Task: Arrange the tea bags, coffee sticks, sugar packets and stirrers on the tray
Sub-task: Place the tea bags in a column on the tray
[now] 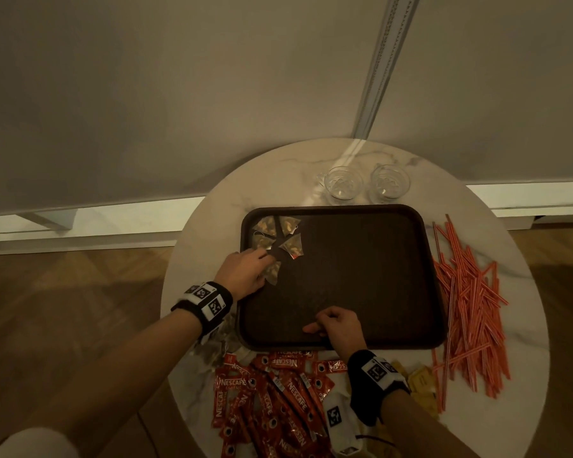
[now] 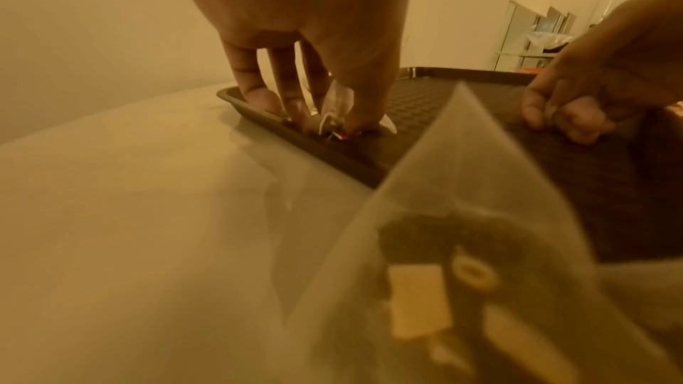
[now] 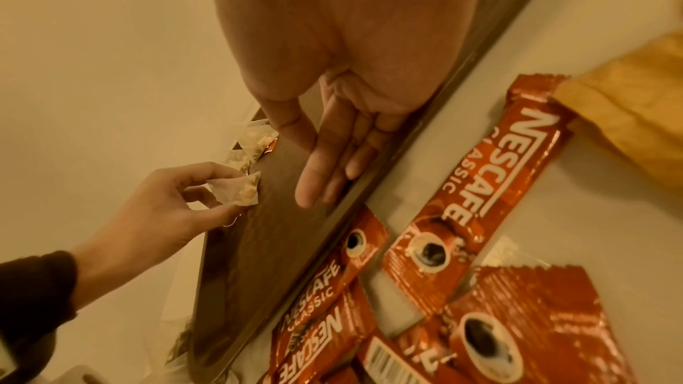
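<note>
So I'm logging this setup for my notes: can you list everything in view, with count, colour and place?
tray: one, dark brown, centre of the table.
tea bags on the tray: about five, pale see-through pyramids, fanned in its far-left corner.
loose tea bags: a few, pale, on the table under the left wrist.
coffee sticks: a pile, red, on the table at the tray's near edge.
sugar packets: a few, yellow, near-right by the right wrist.
stirrers: many, red-and-white striped, right of the tray.
glass cups: two, clear, beyond the tray.
table: one, round, white marble.
hands: left hand pinching a tea bag at the fan; right hand resting on the tray's near part, fingers loosely curled.
</note>
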A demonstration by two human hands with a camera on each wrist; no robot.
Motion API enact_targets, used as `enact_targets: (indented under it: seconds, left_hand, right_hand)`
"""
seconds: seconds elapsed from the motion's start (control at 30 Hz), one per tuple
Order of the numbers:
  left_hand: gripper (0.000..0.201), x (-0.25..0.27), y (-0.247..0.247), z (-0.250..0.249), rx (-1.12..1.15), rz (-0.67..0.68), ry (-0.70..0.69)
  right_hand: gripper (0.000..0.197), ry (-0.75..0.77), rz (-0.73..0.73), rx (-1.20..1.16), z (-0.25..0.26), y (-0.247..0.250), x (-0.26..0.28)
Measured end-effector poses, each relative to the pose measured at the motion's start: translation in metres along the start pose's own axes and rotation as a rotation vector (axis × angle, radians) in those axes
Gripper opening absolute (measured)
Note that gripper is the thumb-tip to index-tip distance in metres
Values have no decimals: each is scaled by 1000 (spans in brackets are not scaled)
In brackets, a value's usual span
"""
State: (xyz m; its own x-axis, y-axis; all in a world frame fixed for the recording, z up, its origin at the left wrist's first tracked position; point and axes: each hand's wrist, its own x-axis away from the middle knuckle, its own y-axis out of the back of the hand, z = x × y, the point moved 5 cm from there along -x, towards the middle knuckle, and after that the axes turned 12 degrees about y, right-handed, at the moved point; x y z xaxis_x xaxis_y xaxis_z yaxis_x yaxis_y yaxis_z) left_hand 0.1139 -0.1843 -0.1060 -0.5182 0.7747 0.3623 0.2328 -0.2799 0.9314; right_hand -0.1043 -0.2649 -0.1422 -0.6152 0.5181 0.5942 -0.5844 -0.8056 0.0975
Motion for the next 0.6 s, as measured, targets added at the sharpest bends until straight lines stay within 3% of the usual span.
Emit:
enact_targets:
  seconds: [0.23, 0.43, 0.53, 0.6]
  left_hand:
    - [37, -10, 8, 5, 39, -38, 74]
    - [56, 1, 12, 11, 35, -101, 46]
    - [43, 9, 22, 16, 138, -188, 32]
    - [30, 15, 34, 24, 240, -235, 96]
  right_hand:
    - [13, -34, 5, 1, 0, 0, 0]
    - [12, -36, 11, 18, 0, 0, -1]
    - [12, -26, 23, 33, -1, -1, -1]
    - [13, -17, 18, 48, 1, -1, 0]
